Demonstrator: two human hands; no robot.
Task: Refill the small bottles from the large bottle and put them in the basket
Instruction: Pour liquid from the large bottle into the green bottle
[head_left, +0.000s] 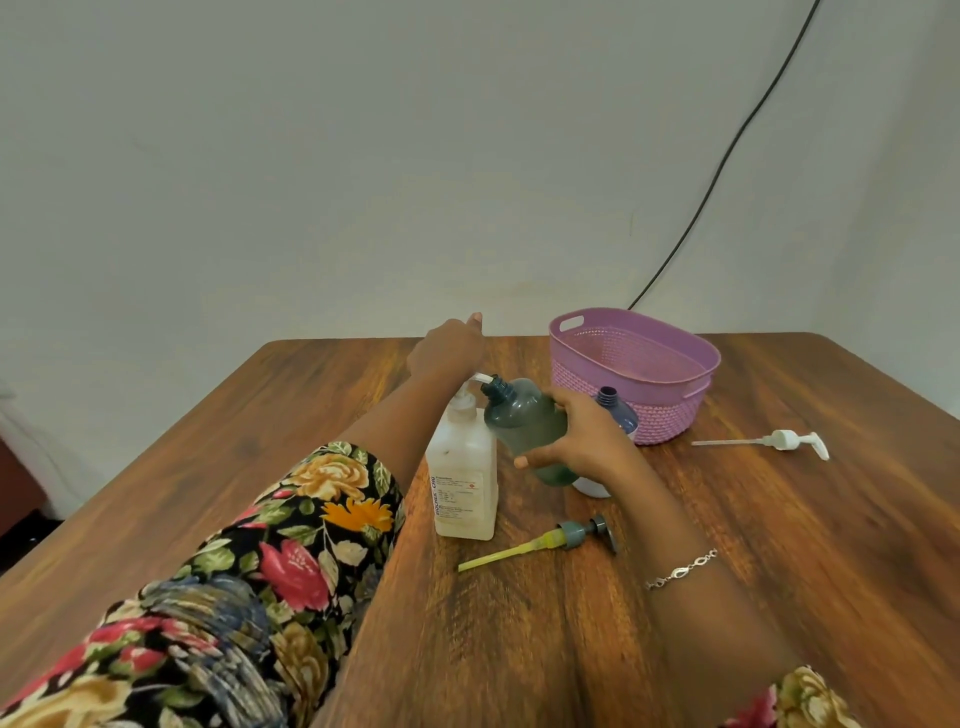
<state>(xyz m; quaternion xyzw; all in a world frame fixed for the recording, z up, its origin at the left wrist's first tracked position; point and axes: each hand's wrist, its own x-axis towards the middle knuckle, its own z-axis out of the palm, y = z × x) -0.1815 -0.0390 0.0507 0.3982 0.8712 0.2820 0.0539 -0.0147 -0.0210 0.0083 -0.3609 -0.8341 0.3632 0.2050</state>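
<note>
- left hand (447, 349) is reaching out over the top of the big white bottle (462, 483), right by its pump head. Can't tell if the fingers are curling or flat from here, or if it's actually touching
- big bottle is standing upright around the middle of the wooden table (779, 571)
- small greenish bottle (522, 415) is being held tilted, cap off, its open neck sitting right at the big bottle's spout
- right hand (582, 436) is gripping that small bottle around its body, fingers wrapping it
- a pump with a yellow tube (550, 542) is lying flat on the table, just in front of the big bottle
- a blue bottle (615, 408) with no cap is standing behind the right hand, right against the purple basket (670, 421)
- a white pump (784, 440) is lying to the right of the basket
</note>
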